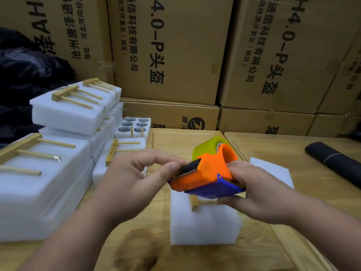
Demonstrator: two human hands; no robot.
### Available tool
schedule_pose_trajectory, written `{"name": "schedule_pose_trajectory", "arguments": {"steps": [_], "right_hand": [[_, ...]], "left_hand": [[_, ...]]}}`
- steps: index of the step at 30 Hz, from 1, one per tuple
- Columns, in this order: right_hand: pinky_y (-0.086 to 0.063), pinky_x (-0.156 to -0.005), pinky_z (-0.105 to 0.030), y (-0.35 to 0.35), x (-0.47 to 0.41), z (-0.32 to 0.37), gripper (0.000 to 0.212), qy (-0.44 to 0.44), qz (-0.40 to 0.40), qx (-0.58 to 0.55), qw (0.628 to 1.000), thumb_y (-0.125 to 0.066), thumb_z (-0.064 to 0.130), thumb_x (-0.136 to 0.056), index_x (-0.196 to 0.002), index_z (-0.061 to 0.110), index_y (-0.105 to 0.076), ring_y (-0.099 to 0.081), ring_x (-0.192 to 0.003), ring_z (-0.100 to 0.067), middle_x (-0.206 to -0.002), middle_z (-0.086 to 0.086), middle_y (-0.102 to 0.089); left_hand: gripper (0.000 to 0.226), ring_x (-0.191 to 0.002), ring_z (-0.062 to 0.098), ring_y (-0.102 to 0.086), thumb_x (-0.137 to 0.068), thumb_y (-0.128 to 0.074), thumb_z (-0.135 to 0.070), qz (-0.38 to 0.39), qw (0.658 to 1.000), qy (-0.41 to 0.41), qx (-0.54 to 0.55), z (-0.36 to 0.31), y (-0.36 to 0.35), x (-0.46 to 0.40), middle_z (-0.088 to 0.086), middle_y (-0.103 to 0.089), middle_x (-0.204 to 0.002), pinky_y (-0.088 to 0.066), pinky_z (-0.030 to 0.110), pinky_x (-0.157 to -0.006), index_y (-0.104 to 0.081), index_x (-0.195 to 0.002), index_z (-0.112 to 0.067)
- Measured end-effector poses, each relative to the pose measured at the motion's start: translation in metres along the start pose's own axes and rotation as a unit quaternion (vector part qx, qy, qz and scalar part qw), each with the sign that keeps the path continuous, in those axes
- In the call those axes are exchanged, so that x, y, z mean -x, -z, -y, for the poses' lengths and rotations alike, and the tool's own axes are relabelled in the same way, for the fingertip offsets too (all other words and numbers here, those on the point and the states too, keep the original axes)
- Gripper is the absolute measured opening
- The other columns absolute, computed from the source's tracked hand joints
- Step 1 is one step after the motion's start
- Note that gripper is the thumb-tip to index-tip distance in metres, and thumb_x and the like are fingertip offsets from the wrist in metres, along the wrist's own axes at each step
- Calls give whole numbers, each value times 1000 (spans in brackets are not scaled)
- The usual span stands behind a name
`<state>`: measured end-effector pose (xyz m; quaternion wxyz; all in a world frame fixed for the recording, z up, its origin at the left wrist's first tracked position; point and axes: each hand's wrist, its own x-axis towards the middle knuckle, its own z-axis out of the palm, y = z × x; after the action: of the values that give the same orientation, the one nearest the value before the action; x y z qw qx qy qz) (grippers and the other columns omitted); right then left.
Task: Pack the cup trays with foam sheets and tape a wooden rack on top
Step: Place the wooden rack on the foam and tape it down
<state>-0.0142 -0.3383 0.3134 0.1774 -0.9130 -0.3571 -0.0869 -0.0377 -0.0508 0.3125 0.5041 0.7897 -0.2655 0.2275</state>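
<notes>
Person readies a tape dispenser over a foam-wrapped pack on a wooden table.

The right hand [252,194] wraps its fingers round the rear of an orange, blue and green tape dispenser [211,173], lifted clear of the work, probably so the tape end can be reached. The left hand [140,177] is at the toothed blade in front of that grip, thumb and forefinger pinched together there, seemingly picking up the tape end. Directly beneath the grip sits the foam pack [203,223], with a wooden rack [197,203] lying on top, not yet taped. Left of the grip, finished packs [64,112] are stacked; an open cup tray [134,125] lies beyond.
</notes>
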Motion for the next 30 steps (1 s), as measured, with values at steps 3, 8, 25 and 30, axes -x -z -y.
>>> {"name": "schedule_pose_trajectory", "arguments": {"steps": [3,8,25,30], "right_hand": [[-47,-96,-28,13,-9,4,26,9,28,28,999,-72,50,-87,-107,35,-64,-56,-109,-3,-102,18,-65],[-41,-112,-34,34,-30,12,25,-11,79,46,996,-74,51,-85,-101,37,-62,-57,-110,-2,-99,15,-66],[-42,-48,-21,15,-66,12,51,-69,-136,-74,986,-44,65,-75,-67,20,-66,-62,-64,-12,-65,0,-66],[-39,-50,-25,33,-77,10,50,-24,-139,-19,990,-37,62,-79,-69,20,-63,-55,-62,-16,-62,0,-60]], "left_hand": [[14,-99,-3,-69,-94,-64,-38,-38,997,61,6,4,0,-5,-22,-77,-95,-50,26,-83,-78,-94,-40],[22,-84,4,-71,-103,-58,-25,-126,978,158,51,13,-6,-12,-8,-77,-88,-52,29,-74,-75,-89,-25],[16,-65,14,-72,-60,-80,-26,-74,881,357,301,31,3,-12,11,-77,-82,-59,24,-58,-78,-72,-15],[12,-57,11,-67,-76,-79,-14,-84,899,336,268,25,11,-31,8,-71,-68,-58,22,-58,-78,-64,-14]]}}
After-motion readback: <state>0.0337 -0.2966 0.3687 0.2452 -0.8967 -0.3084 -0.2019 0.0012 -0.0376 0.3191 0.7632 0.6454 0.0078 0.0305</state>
